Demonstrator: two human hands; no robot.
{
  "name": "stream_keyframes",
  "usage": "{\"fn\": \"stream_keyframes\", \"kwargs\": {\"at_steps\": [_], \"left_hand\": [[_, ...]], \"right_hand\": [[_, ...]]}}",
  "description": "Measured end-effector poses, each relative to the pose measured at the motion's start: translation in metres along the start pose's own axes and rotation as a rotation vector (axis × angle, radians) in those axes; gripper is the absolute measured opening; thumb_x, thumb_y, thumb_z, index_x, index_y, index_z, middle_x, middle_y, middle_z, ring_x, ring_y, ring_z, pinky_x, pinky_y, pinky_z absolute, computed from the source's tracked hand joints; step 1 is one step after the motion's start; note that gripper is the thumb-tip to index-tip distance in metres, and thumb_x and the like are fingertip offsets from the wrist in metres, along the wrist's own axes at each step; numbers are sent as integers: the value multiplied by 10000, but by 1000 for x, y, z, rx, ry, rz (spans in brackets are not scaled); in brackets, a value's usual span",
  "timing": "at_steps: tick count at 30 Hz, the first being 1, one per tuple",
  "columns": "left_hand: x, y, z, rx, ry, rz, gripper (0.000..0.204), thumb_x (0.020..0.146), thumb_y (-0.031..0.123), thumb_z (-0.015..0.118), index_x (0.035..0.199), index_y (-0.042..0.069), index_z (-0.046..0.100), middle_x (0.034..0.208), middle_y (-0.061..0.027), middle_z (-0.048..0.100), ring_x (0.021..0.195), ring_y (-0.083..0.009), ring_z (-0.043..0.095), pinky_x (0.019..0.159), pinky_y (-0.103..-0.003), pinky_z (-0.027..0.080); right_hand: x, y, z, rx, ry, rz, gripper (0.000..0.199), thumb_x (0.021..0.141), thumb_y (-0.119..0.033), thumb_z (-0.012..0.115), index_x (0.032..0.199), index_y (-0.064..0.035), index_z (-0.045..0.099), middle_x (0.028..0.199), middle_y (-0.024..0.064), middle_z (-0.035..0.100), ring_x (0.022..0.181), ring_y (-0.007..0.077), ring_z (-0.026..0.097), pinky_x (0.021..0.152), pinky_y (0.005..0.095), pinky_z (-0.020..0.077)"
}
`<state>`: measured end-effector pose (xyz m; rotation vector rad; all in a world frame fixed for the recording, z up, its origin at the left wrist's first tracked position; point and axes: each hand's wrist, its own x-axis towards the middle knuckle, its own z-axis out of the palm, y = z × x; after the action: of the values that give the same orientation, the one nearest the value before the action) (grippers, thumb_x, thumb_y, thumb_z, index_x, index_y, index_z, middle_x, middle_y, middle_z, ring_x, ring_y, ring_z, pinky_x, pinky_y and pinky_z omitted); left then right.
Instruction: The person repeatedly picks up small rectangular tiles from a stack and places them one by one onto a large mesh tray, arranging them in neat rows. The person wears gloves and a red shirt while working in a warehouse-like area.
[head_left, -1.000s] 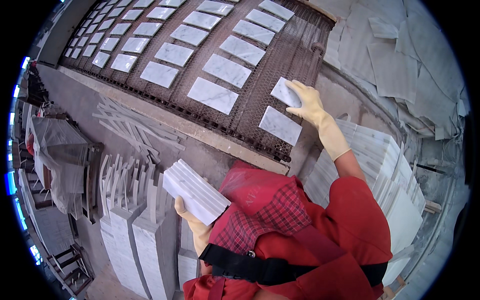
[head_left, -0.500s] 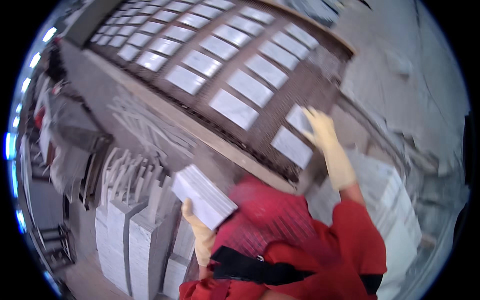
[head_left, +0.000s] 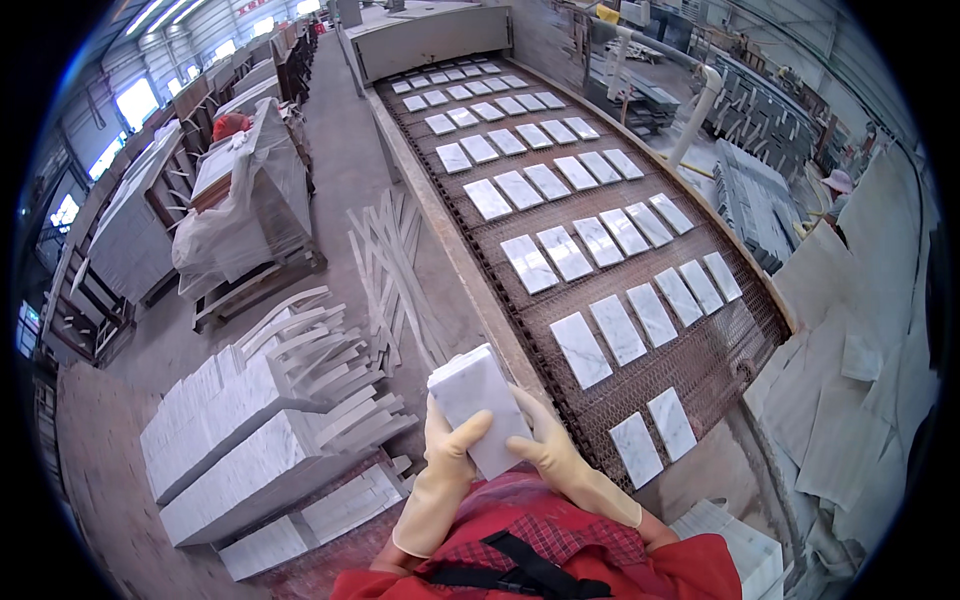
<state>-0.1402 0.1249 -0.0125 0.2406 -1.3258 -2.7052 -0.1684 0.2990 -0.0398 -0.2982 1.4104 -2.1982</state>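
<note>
Both hands wear pale yellow rubber gloves. My left hand (head_left: 440,470) grips a stack of white marble tiles (head_left: 480,405) from its left side, close to my chest. My right hand (head_left: 555,455) rests on the right side of the same stack. Just beyond it runs a long wire-mesh conveyor belt (head_left: 730,360) carrying several rows of white tiles. The nearest two tiles (head_left: 655,435) lie at the belt's near end, to the right of my hands.
Stacks of white tiles (head_left: 240,440) stand on the floor at lower left, with loose strips (head_left: 385,260) beyond. A plastic-wrapped pallet (head_left: 250,195) is at the left. Large slabs (head_left: 860,380) lean at the right. A tile pile (head_left: 735,545) sits by my right elbow.
My right hand left the tile it laid on the belt and came back onto the stack. The view swung, so the belt now runs straight ahead.
</note>
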Motion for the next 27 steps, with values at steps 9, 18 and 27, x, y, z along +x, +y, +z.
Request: {"fn": "stream_keyframes", "kwargs": {"at_steps": [9,18,27], "left_hand": [[-13,10,0,-163,-371,144,1335,785,506,984,1770,134,164,1705,-197,432,1541,-349,500,1250,-518,457],[-1,-21,-33,-312,-349,-88,1159,778,694,866,1665,90,428,1462,-241,659,1193,-430,733,1031,-568,615],[-9,-22,-45,-400,-118,-314,967,840,442,882,1629,53,481,1518,-157,643,1375,-349,652,1194,-535,523]], "right_hand": [[11,-51,21,154,-242,-73,1364,719,-566,1014,1727,-13,280,1469,74,622,1335,175,605,1130,348,471],[-9,-24,10,114,-135,233,1108,916,-498,887,1724,-1,315,1572,87,581,1452,201,544,1235,367,391],[-18,-44,14,-702,-32,38,1062,932,-344,885,1772,-122,275,1706,240,455,1581,359,454,1289,459,379]]}}
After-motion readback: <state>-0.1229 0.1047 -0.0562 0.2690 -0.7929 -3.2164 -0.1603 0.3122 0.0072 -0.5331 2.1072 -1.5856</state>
